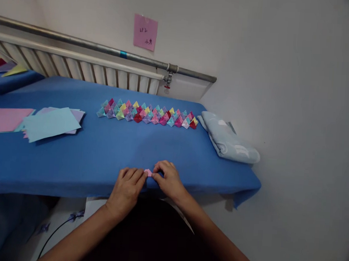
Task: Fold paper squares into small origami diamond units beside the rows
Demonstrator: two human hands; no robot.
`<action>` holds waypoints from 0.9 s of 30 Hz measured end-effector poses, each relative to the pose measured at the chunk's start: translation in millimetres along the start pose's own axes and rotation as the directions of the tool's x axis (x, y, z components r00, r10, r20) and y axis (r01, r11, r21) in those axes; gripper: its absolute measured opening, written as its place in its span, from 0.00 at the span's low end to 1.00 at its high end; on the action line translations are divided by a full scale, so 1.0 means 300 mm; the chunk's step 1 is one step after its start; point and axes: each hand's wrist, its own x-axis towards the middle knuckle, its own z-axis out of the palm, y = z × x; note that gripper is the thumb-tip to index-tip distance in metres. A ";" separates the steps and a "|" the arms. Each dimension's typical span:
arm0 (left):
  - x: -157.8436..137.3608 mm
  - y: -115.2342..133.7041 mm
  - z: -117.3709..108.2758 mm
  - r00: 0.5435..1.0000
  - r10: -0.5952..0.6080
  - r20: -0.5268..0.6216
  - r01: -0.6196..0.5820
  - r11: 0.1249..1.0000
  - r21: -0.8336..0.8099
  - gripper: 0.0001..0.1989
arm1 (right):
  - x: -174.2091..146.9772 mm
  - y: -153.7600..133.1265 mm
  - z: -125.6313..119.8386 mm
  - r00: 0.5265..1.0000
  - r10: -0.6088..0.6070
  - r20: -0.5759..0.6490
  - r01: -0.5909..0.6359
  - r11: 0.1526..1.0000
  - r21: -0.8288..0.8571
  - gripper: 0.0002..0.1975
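plainly, pink paper (148,172) is pinched by fingers (137,175) of the left hand (126,191) and right hand (170,181), its ends hidden.

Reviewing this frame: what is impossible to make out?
Head view, small pink paper: too small to read its folds, partly covered by the left hand and right hand.
Head view, large pink sheet: cut off by the left edge.
Head view, purple sheet: mostly covered by the light blue sheet.
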 end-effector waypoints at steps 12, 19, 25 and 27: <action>-0.037 0.000 0.006 0.998 -0.032 -0.047 0.031 0.999 -0.027 0.22 | 0.001 0.002 0.026 0.999 0.029 -0.027 -0.031 0.997 -0.076 0.06; -0.074 0.017 0.022 0.993 -0.046 -0.104 0.052 0.997 0.050 0.21 | -0.006 0.000 0.027 0.999 0.013 -0.030 -0.015 0.995 -0.101 0.05; -0.076 0.031 0.043 0.991 -0.079 -0.110 0.091 0.990 0.107 0.22 | -0.005 -0.012 0.029 0.999 0.045 -0.018 -0.046 0.993 -0.109 0.06; -0.069 0.033 0.046 0.991 -0.082 -0.104 0.095 0.986 0.136 0.22 | -0.003 -0.019 0.028 0.998 0.055 -0.021 -0.057 0.992 -0.112 0.06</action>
